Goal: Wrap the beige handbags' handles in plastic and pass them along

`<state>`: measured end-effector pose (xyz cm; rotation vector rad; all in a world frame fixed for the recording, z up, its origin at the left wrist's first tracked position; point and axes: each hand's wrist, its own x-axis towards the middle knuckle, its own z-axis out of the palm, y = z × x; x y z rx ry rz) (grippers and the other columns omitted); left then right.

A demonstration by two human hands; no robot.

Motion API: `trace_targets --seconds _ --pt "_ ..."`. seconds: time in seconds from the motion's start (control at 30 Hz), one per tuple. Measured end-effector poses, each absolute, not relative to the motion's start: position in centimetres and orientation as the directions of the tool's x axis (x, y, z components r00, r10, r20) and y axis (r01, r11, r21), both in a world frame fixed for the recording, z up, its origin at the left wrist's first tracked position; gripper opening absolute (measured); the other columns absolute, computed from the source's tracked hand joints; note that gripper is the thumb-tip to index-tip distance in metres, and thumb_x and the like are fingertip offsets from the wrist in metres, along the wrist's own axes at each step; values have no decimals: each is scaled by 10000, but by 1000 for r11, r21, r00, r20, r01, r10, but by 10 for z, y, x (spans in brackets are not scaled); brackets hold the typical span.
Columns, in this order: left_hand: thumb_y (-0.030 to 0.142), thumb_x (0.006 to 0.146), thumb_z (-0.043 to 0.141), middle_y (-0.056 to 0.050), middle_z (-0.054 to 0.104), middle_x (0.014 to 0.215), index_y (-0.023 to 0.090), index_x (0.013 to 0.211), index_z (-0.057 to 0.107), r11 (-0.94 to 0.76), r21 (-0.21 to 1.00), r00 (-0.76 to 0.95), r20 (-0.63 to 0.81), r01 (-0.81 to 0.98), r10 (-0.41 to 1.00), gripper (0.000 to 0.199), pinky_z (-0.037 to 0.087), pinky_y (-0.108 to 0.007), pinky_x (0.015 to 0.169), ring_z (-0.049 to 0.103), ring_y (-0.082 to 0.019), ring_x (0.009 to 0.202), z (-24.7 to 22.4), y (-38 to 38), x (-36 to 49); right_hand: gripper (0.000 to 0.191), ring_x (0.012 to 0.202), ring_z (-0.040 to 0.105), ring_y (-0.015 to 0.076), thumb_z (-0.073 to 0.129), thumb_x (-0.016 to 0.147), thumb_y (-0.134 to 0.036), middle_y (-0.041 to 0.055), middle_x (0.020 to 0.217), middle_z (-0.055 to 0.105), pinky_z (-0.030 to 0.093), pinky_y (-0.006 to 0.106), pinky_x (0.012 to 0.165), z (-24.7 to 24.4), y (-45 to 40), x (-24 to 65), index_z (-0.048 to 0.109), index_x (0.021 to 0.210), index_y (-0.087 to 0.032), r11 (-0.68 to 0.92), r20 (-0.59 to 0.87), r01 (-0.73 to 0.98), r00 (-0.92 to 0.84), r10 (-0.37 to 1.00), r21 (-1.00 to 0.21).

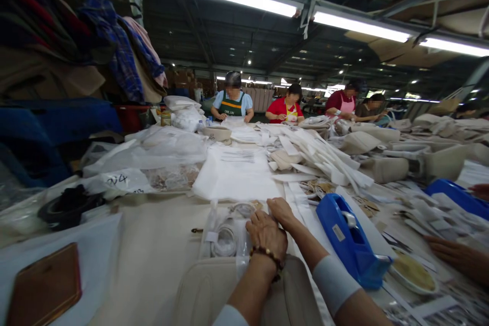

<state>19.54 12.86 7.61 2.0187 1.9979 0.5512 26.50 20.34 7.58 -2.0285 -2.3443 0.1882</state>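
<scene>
A clear plastic bag (244,244) with a pale coiled strap (224,239) inside lies in front of me, against the far edge of a beige handbag (206,290). My left hand (267,234), with a beaded bracelet at the wrist, rests over the bag's right part, its fingers curled onto the plastic. Just beyond it, my right hand (281,213) is closed near the bag's far right corner; what its fingertips pinch is hidden. A small metal clasp (196,231) pokes out at the left of the plastic bag.
On the right stand a blue tape dispenser (347,239) and a bowl (414,272). White sheets (237,173) are stacked ahead. At left lies a brown flat case (46,285). A co-worker's hand (454,257) reaches in at right; several people work across the table.
</scene>
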Motion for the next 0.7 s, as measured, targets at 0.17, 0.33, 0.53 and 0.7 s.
trace_targets --seconds 0.17,0.33,0.53,0.7 --pt "292 753 484 -256 546 1091 -3 1090 566 -92 429 82 44 899 996 456 384 -487 822 496 -384 1012 84 124 187 262 824 623 152 508 912 -374 35 916 648 515 351 762 81 198 265 614 936 -136 4 -67 968 -22 997 -249" --pt "397 821 478 -103 545 1254 177 1341 396 -235 454 195 133 860 972 571 378 -317 943 489 -231 1134 111 133 126 454 876 629 173 258 966 -442 91 979 649 485 298 780 94 154 281 604 1023 -152 -77 62 909 112 992 -411" --pt "188 826 404 -160 632 1078 66 1081 599 -173 400 87 223 900 971 343 371 -353 980 543 -263 1051 123 166 73 291 1097 528 242 488 864 -291 102 1207 564 409 356 940 87 84 264 587 1121 -196 136 189 897 -60 980 -421" --pt "275 797 425 -137 605 1167 106 1084 594 -209 389 76 330 897 941 374 328 -363 1053 494 -255 1154 129 148 54 343 1156 491 240 435 863 -325 112 1236 549 379 378 1002 77 74 275 567 1151 -195 153 207 792 -35 978 -591"
